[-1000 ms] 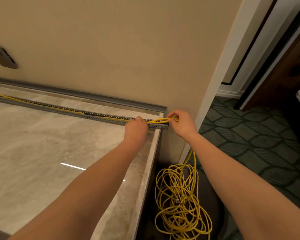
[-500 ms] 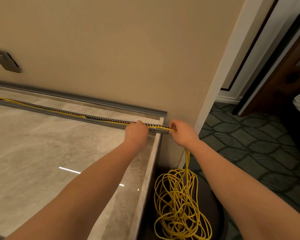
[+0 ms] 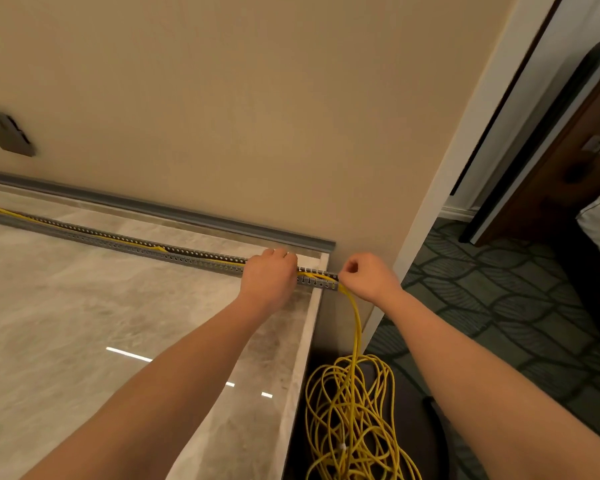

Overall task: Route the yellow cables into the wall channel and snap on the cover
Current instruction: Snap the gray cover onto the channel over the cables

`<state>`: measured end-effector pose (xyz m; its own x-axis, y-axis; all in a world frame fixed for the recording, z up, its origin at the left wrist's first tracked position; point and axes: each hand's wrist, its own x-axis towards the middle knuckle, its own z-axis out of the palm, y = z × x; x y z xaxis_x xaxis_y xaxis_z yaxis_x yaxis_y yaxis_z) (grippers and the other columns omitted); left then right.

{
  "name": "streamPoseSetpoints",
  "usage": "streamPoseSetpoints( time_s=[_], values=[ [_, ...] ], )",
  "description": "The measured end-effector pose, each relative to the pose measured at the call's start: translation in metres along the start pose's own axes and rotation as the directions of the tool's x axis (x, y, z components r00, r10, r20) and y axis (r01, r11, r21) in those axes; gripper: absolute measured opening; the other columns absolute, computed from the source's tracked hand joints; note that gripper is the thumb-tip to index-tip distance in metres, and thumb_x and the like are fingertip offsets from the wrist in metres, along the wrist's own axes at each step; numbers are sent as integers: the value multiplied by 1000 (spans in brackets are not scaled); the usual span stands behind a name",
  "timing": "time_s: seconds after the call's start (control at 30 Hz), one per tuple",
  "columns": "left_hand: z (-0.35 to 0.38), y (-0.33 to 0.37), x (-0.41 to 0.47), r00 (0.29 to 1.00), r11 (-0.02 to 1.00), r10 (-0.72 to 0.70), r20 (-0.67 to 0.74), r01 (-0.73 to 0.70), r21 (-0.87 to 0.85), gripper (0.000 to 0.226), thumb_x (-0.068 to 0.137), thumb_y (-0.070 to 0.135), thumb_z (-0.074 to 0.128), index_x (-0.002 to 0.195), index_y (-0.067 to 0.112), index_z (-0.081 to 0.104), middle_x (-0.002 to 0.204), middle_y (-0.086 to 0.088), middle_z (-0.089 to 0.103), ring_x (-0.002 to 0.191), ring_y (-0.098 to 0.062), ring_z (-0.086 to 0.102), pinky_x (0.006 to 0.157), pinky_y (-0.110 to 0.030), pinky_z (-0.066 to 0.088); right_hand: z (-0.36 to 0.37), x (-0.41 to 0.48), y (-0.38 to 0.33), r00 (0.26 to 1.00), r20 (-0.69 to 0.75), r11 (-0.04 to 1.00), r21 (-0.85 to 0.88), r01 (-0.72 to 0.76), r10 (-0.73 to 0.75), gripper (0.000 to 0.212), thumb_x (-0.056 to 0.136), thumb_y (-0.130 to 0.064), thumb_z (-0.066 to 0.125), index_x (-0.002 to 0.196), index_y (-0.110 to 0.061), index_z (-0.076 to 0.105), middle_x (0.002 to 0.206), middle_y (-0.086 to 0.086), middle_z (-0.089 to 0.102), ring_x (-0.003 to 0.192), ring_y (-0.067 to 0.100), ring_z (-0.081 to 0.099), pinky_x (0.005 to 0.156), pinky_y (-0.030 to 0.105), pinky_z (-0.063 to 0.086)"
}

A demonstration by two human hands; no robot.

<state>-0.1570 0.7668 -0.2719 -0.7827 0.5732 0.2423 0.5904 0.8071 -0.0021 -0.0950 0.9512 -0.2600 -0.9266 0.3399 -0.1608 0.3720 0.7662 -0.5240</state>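
While our left hand (image 3: 269, 277) is pressing down, curled over the slotted grey channel (image 3: 118, 239) near its end, we are feeding the yellow cables (image 3: 317, 274) into the last stretch. Our right hand (image 3: 369, 277) is closed in a pinch just past the channel's end, apparently gripping the cables where they are bending down toward the loose coil (image 3: 352, 420) on the floor. We judge that we are finishing the routing step; next we are going to need the strands seated below the slotted fingers, then the cover, which may be the grey strip (image 3: 187, 216) along the wall. Room is tight here: the channel is ending right at the marble countertop's (image 3: 84, 323) edge, beside the wall corner (image 3: 426, 216), while open carpet is lying to the right.
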Motion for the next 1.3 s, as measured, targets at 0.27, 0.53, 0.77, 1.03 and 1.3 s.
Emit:
streamPoseSetpoints(
  time_s=[0.27, 0.53, 0.77, 1.03, 1.3],
  values=[
    [12, -17, 21, 994, 980, -28, -106, 7, -199, 22, 93, 25, 53, 111, 23, 65, 105, 2, 66, 97, -21, 62, 72, -34, 48, 10, 28, -19, 993, -106, 999, 5, 51, -51, 34, 84, -22, 61, 117, -21, 63, 114, 4, 61, 106, 23, 59, 89, 41, 52],
    [23, -25, 48, 996, 990, 53, -66, -62, -129, 50, 82, 9, 64, 130, 20, 56, 128, -2, 59, 118, -25, 55, 97, -37, 45, 25, 43, -26, 968, -251, 1000, -14, -18, 13, 26, 87, -23, 58, 112, -26, 62, 104, -3, 68, 96, 21, 64, 77, 35, 54],
    [19, -31, 62, 997, 996, 47, 64, -42, -73, 25, 94, 21, 52, 117, 21, 61, 114, -5, 53, 102, -27, 57, 75, -36, 45, 22, 49, -19, 980, -199, 1000, 7, -24, 25, 10, 84, -24, 68, 94, -23, 67, 94, -2, 68, 89, 20, 63, 76, 38, 55],
    [22, -26, 45, 999, 968, 38, 38, -27, -251, 22, 98, 25, 47, 110, 22, 64, 107, 1, 69, 98, -23, 62, 77, -33, 48, 16, 28, -4, 996, -79, 993, 99, 59, -51, 18, 88, -18, 66, 104, -18, 74, 101, 2, 74, 95, 18, 67, 84, 34, 54],
    [8, -17, 28, 999, 948, 29, 30, -18, -316, 17, 97, 27, 49, 103, 22, 64, 104, 3, 68, 100, -21, 58, 76, -36, 50, 7, 2, -9, 995, -80, 985, 156, 71, -59, 24, 91, -6, 59, 112, -10, 69, 110, 7, 70, 96, 15, 59, 81, 24, 43]
  ],
)
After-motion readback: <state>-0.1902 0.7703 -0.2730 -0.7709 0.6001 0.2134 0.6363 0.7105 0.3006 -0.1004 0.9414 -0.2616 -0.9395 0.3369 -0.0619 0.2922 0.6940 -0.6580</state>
